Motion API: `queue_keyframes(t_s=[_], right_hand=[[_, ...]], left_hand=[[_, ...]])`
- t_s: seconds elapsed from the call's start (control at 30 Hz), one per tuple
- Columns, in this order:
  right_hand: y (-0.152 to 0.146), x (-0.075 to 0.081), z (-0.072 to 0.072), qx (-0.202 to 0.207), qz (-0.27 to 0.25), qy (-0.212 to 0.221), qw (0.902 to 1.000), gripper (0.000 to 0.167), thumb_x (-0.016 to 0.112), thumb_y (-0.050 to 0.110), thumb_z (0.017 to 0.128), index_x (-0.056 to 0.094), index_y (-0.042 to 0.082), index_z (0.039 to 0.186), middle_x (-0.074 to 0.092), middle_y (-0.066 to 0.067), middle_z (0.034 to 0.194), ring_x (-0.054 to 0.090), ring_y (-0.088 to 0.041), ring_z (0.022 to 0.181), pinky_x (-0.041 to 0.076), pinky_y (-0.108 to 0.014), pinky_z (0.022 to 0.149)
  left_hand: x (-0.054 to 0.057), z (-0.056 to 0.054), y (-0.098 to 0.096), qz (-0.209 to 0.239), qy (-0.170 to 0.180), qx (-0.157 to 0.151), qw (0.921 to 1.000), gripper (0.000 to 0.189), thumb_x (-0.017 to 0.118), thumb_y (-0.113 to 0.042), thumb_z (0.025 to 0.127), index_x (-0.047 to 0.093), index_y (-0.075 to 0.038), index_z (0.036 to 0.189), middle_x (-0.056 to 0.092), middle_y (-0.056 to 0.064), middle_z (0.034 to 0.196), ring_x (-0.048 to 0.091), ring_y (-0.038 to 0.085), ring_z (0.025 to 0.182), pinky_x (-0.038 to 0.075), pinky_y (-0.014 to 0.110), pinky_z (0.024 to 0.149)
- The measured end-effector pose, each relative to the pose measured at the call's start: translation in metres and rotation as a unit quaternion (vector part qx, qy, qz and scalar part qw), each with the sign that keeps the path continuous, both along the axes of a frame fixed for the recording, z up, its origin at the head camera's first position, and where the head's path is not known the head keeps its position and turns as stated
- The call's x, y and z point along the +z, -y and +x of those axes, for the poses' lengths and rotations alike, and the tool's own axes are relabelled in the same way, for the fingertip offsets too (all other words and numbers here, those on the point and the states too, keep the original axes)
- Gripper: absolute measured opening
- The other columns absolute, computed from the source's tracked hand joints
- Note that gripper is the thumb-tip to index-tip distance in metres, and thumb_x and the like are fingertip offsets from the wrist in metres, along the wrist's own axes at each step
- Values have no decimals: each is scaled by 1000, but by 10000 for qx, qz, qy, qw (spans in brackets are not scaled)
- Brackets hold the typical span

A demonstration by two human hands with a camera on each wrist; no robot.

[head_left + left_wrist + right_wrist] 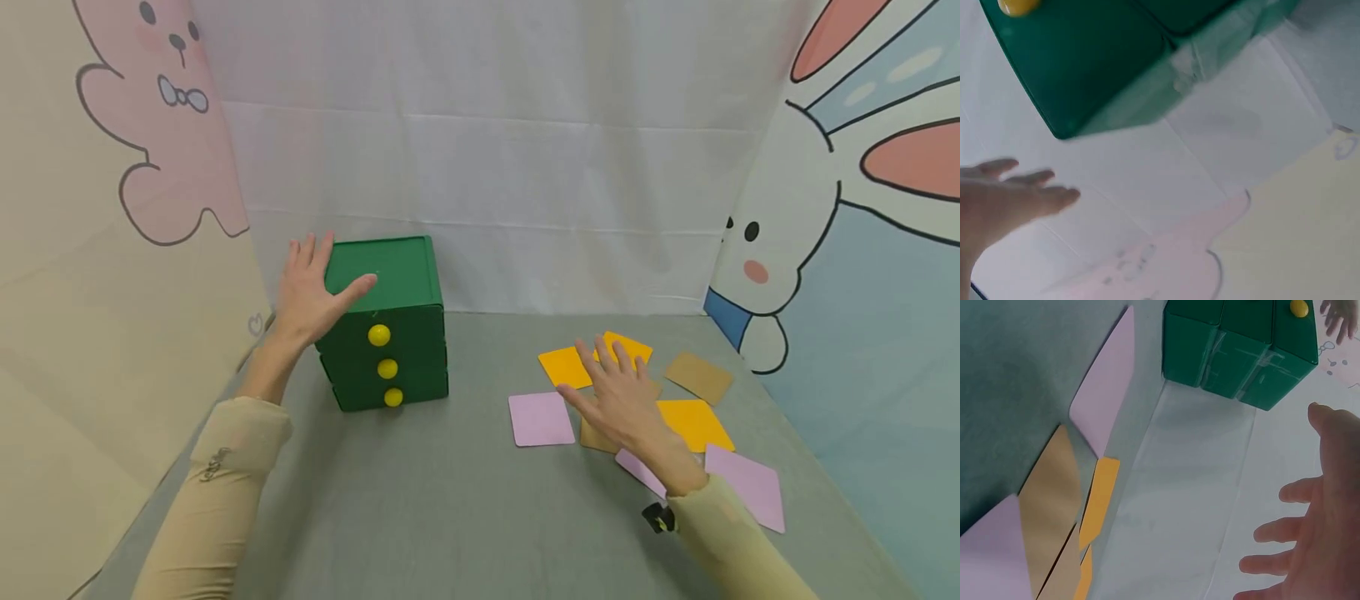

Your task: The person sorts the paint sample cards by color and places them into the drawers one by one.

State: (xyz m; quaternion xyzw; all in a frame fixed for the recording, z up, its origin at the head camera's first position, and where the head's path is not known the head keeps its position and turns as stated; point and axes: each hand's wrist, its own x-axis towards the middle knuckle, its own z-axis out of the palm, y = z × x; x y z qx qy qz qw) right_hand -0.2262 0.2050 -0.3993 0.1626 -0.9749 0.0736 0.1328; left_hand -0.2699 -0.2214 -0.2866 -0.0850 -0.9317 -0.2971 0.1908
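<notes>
A green box of three stacked drawers [408, 354] stands at the left of the table, a yellow round knob [379, 335] on each drawer front. My left hand [309, 296], fingers spread, is at the box's upper left and overlaps its top in the head view; the left wrist view shows a gap between the fingers and the box. On the right, my right hand [622, 400] hovers with spread fingers over scattered square cards, holding nothing. Among them are a lilac card [541, 419], an orange card [693, 425] and a tan card [698, 377].
A grey cloth covers the table [420, 508]. White fabric [510, 183] hangs behind it, with a printed bear panel [172, 150] at the left and a printed rabbit panel [855, 275] at the right. A small black object [658, 517] is by the right cuff.
</notes>
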Motion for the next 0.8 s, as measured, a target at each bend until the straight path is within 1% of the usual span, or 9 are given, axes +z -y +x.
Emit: queue_keyframes(t_s=[0.07, 0.13, 0.23, 0.33, 0.4, 0.53, 0.67, 0.8], right_hand=[[6, 2, 1, 98, -46, 2, 9999, 78, 45, 61, 94, 24, 16, 155, 24, -20, 158, 25, -46, 143, 22, -70, 110], [11, 3, 1, 180, -62, 23, 9998, 78, 45, 61, 94, 24, 16, 155, 25, -20, 158, 26, -46, 143, 23, -69, 111], [19, 5, 2, 288, -99, 114, 9995, 79, 41, 64, 94, 22, 17, 155, 24, -19, 159, 25, -44, 143, 22, -67, 112], [27, 6, 1, 402, -210, 329, 9984, 80, 37, 66, 94, 20, 18, 156, 23, -18, 159, 23, -43, 144, 20, -67, 113], [32, 7, 1, 484, -253, 430, 9976, 79, 35, 66, 95, 19, 18, 156, 22, -17, 160, 23, -42, 145, 21, -66, 113], [41, 8, 0, 646, -453, 548, 9954, 77, 38, 64, 96, 22, 18, 155, 23, -17, 159, 28, -42, 143, 24, -63, 113], [51, 8, -1, 877, -722, 685, 9912, 75, 41, 60, 96, 23, 17, 155, 25, -18, 159, 32, -42, 141, 26, -61, 113], [63, 11, -4, 1111, -813, 851, 9868, 74, 43, 57, 97, 23, 16, 155, 25, -17, 159, 33, -42, 141, 27, -60, 113]], left_hand=[[5, -6, 12, 70, 502, -167, 9986, 97, 51, -66, 87, 2, -18, 157, -4, 15, 163, -13, 37, 149, -1, 68, 115], [6, -11, 21, 155, 936, -347, 9949, 98, 52, -63, 88, -5, -22, 156, -8, 10, 163, -15, 35, 150, -1, 68, 115], [0, -18, 33, 263, 1422, -519, 9881, 99, 53, -62, 89, -12, -27, 154, -13, 2, 163, -13, 32, 151, 1, 67, 116], [-8, -23, 44, 396, 1804, -627, 9808, 100, 55, -62, 88, -16, -31, 152, -15, -5, 162, -8, 31, 151, 6, 67, 116], [-12, -25, 49, 476, 2071, -675, 9748, 101, 55, -62, 88, -19, -33, 151, -17, -7, 161, -7, 31, 151, 8, 68, 115], [-16, -29, 55, 578, 2415, -763, 9657, 102, 54, -62, 89, -24, -35, 148, -20, -7, 160, -9, 31, 151, 9, 68, 114], [-19, -32, 56, 617, 2440, -831, 9642, 104, 56, -60, 89, -24, -32, 149, -18, -4, 161, -7, 32, 151, 10, 67, 115], [-19, -34, 55, 658, 2409, -909, 9640, 105, 58, -57, 89, -24, -30, 150, -12, 3, 163, -1, 34, 151, 11, 67, 115]])
